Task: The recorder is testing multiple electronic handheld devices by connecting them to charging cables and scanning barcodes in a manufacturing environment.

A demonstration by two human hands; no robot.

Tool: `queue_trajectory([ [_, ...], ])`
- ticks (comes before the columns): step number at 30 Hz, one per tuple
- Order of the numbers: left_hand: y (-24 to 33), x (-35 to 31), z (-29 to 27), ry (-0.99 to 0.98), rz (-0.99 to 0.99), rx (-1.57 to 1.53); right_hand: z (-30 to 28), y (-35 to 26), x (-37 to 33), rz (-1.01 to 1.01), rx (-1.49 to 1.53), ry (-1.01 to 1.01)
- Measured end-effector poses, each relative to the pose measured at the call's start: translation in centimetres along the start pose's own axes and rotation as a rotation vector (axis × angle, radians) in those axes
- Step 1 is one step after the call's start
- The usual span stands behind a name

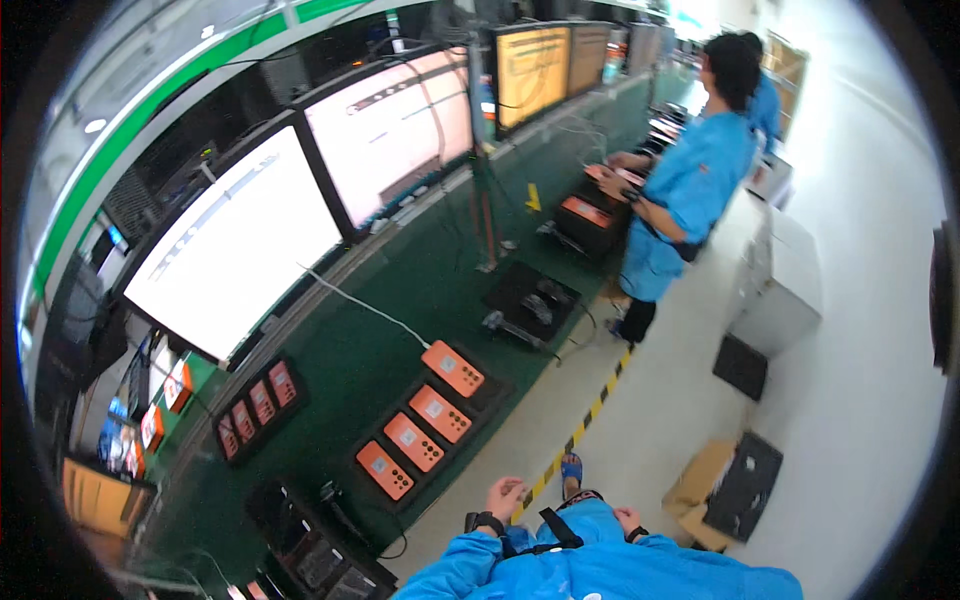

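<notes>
My left hand hovers off the bench edge, its fingers loosely bent and apart, with nothing visible in them. A dark band circles that wrist. Close to my right side is my right hand, small and partly covered by my body, so its finger shape is unclear. Nearest to my left hand, a dark tray on the green bench holds several orange, phone-shaped devices in a slanting row, each with a white label. A white cable runs to the farthest device.
Lit monitors line the bench's back. A second tray holds pinkish phone-shaped pieces. A black fixture sits farther along. A co-worker in blue stands at the bench. Yellow-black floor tape, cardboard and a white cabinet are on the right.
</notes>
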State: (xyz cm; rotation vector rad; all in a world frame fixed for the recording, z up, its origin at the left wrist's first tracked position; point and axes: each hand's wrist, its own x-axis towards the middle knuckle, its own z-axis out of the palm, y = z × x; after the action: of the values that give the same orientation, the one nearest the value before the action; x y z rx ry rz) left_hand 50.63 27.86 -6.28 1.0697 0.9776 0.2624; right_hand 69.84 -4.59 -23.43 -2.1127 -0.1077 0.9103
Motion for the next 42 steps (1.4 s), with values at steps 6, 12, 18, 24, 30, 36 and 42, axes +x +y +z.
queue_trajectory([
  [6, -0.1, 2.1, -1.6, 0.346, -0.074, -0.120, -4.8, -14.2, 11.3, 0.250, 0.149, -0.236],
  [12, 0.8, 2.1, -4.0, 0.522, -0.058, -0.242, -7.6, -22.9, 22.5, 0.092, 0.014, -0.130],
  [18, -5.0, 3.8, -11.9, 0.548, -0.096, -0.222, -1.0, -30.9, 21.5, 0.040, -0.086, -0.236],
  [24, -3.4, 2.5, -15.0, 1.014, -0.082, -0.268, 9.9, -29.4, 17.0, -0.041, -0.333, -0.512],
  [30, -0.9, -0.8, -16.7, 1.459, -0.478, 0.117, 16.3, -31.8, 14.6, -0.516, -0.379, -0.241],
  [36, -7.4, 0.9, -20.7, 1.277, -0.341, -0.155, 20.1, -35.6, 16.2, -0.581, -0.429, -0.173],
  [42, -9.6, 0.8, -20.6, 1.303, 0.116, 0.032, 21.6, -39.1, 14.8, -0.378, -0.562, -0.167],
])
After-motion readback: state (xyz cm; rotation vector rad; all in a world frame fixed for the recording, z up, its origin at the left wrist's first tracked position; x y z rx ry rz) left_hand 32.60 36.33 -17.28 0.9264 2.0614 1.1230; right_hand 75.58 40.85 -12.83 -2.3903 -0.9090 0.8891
